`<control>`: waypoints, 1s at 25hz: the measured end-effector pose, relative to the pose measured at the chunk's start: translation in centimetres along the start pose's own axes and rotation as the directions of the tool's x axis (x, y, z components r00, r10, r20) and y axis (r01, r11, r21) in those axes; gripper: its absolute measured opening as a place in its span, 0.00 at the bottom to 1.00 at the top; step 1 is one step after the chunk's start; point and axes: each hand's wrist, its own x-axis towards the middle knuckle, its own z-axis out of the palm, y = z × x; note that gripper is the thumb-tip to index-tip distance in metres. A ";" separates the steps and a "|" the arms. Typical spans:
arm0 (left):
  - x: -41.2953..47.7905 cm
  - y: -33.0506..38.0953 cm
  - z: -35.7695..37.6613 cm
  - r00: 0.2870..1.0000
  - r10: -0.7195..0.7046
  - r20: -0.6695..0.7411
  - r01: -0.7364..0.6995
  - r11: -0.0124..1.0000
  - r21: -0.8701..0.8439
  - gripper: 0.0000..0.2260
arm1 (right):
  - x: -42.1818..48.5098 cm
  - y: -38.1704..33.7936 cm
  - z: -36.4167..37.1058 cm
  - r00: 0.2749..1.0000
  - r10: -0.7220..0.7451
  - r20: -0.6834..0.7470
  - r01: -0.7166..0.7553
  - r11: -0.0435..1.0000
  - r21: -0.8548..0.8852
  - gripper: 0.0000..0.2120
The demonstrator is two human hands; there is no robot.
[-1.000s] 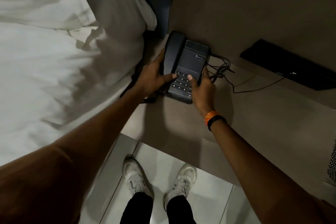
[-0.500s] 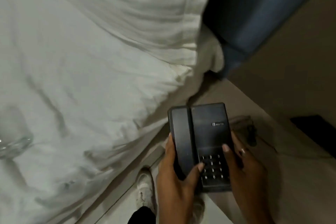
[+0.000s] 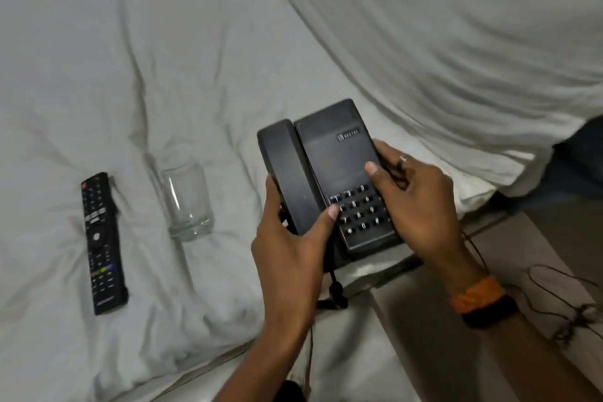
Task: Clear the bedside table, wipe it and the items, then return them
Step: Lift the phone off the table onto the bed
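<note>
A black desk telephone (image 3: 329, 170) with its handset on the left is held over the edge of the white bed (image 3: 163, 42). My left hand (image 3: 293, 248) grips its handset side, thumb on the keypad. My right hand (image 3: 417, 202) holds its right edge, thumb on the top face. A clear drinking glass (image 3: 186, 196) stands on the sheet to the left of the phone. A black remote control (image 3: 102, 241) lies flat further left. The bedside table (image 3: 509, 274) shows at the lower right, with the phone's thin cable (image 3: 561, 303) trailing across it.
A white pillow (image 3: 456, 42) fills the upper right. A blue headboard corner (image 3: 577, 170) sits at the right edge. A coiled handset cord (image 3: 334, 287) hangs below the phone, between bed and table.
Both hands lifted the telephone off the bedside table and carried it left over the bed. The view swung left, bringing the glass and remote into sight.
</note>
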 end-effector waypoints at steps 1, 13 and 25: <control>1.5 0.0 -0.6 1.000 0.008 -0.014 -0.007 1.000 0.009 0.29 | 1.5 -0.6 1.0 1.000 -0.020 0.020 0.021 1.000 -0.016 0.21; 9.7 -2.6 -1.2 0.997 0.063 -0.048 -0.054 0.985 0.166 0.29 | 8.0 -0.7 7.0 0.997 0.000 0.083 0.015 0.984 -0.179 0.19; 5.3 -2.0 2.1 0.778 0.533 0.333 -0.624 0.600 0.500 0.32 | 0.8 1.4 2.7 0.909 -0.329 -0.257 0.112 0.785 -0.610 0.20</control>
